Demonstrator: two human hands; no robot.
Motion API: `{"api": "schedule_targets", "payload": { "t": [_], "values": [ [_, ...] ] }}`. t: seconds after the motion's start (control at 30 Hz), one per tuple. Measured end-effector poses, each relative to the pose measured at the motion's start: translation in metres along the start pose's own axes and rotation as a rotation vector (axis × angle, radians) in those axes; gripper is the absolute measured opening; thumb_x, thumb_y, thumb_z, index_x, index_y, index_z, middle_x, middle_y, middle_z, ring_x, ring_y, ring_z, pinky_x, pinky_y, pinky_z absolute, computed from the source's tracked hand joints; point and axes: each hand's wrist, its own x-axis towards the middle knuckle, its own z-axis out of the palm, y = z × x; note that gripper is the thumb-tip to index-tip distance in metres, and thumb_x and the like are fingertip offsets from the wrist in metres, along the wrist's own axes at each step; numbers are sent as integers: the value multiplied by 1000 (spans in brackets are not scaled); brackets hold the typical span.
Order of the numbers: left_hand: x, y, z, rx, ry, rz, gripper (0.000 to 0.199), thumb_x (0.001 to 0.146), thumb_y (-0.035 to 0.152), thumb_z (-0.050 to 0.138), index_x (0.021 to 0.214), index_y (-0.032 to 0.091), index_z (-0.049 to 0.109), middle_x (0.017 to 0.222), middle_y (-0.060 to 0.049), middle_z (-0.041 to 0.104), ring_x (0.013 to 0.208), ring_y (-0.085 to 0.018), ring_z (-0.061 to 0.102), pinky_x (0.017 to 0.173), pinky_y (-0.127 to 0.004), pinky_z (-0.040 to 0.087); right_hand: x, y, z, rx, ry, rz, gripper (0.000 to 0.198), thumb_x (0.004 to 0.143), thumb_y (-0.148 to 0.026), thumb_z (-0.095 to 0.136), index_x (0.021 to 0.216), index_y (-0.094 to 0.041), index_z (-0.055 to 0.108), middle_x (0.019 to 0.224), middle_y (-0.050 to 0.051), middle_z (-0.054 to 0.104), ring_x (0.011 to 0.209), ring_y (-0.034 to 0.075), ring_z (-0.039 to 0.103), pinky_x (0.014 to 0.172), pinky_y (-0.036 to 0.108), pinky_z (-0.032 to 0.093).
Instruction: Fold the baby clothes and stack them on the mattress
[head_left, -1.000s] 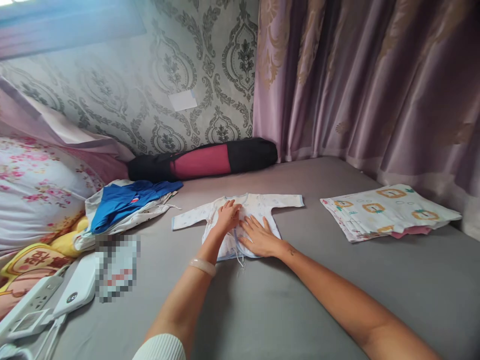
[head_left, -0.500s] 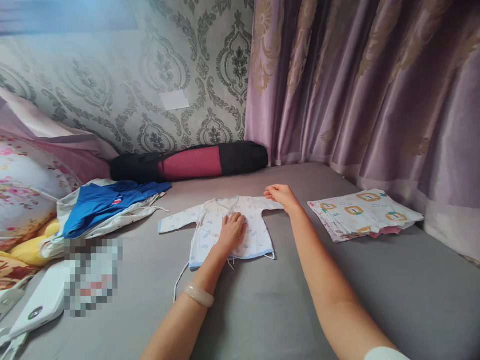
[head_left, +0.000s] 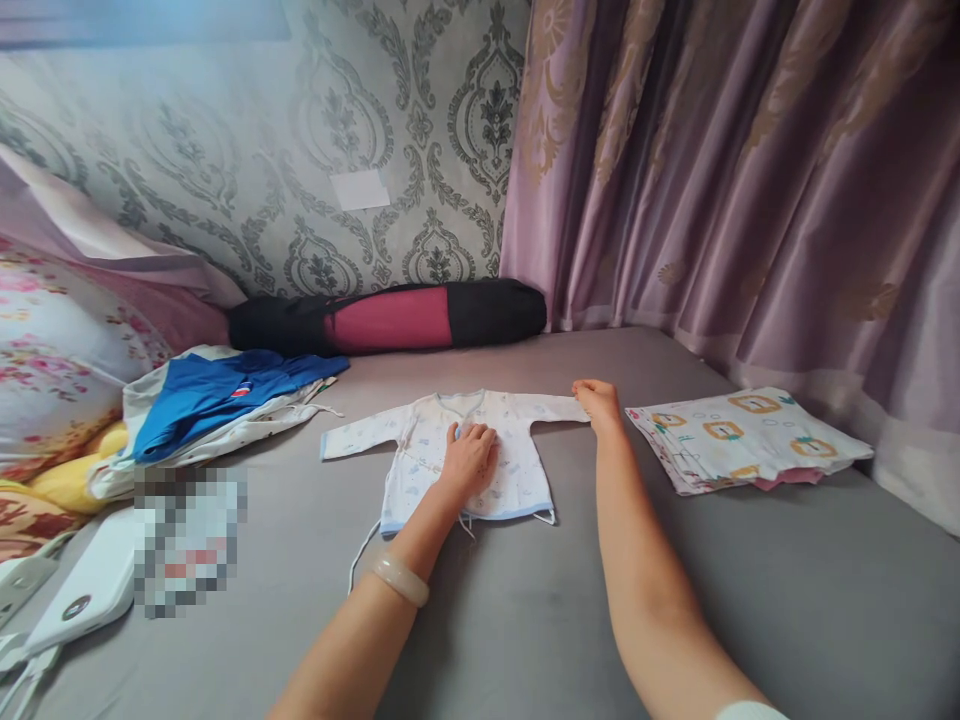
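A small white baby shirt [head_left: 517, 480] with pale blue prints and blue trim lies spread on the bed, neck away from me and ties trailing at the hem. My left hand [head_left: 471, 460] rests on its chest, palm down with fingers bent a little. A pale bangle [head_left: 401, 578] circles that wrist. At the end of the shirt's right-hand sleeve [head_left: 555, 408], my right hand [head_left: 598, 402] is closed on the cuff, which its fingers hide. The opposite sleeve [head_left: 360, 435] lies stretched out to the left, touched by neither hand.
Folded pineapple-print cloth [head_left: 750, 430] lies to the right. Blue and white clothes [head_left: 217, 400] are heaped at the left, beside a floral pillow [head_left: 52, 360]. A white device [head_left: 94, 570] with cables sits nearer. Along the wall lies a long black and red bag [head_left: 390, 320].
My right hand has slid outward along the sleeve to its end, and the sleeve now shows longer and straighter. My left hand stays on the shirt. The view has shifted slightly.
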Motion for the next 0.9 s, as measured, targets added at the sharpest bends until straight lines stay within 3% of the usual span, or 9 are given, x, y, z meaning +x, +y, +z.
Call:
{"api": "schedule_targets", "payload": {
  "t": [0.27, 0.4, 0.53, 0.73, 0.9],
  "values": [
    [37, 1, -6, 44, -66, -94, 29, 94, 25, 36, 86, 18, 63, 97, -10, 64, 95, -24, 59, 90, -45, 35, -5, 10, -4, -313, 55, -28, 30, 78, -15, 54, 101, -18, 73, 105, 15, 69, 108, 28, 61, 92, 38, 46],
    [51, 3, -4, -5, -84, -93, 29, 93, 24, 36, 93, 18, 65, 102, -11, 63, 98, -25, 58, 86, -41, 39, -10, 16, -1, -493, 100, -51, 37, 84, -23, 52, 117, -17, 66, 118, 19, 63, 117, 31, 55, 94, 41, 45],
    [61, 5, -2, -59, -125, -56, 29, 94, 24, 37, 102, 15, 64, 107, -12, 61, 101, -24, 55, 87, -36, 42, -11, 19, 0, -620, 109, -41, 37, 84, -27, 51, 116, -15, 66, 118, 21, 62, 117, 33, 55, 91, 42, 47],
    [75, 3, 11, -90, -124, -66, 38, 92, 44, 46, 114, 16, 60, 115, -13, 57, 106, -26, 52, 95, -36, 40, -3, 19, -1, -542, 27, 65, 29, 73, -22, 59, 98, -16, 72, 107, 22, 66, 109, 36, 60, 89, 47, 47],
    [81, -1, 22, -111, -130, -118, 49, 86, 56, 50, 121, 22, 56, 120, -11, 53, 110, -27, 49, 96, -37, 40, 7, 17, -2, -324, -26, 76, 9, 68, -25, 64, 71, -19, 70, 75, 12, 68, 93, 32, 65, 79, 41, 50]
  ]
}}
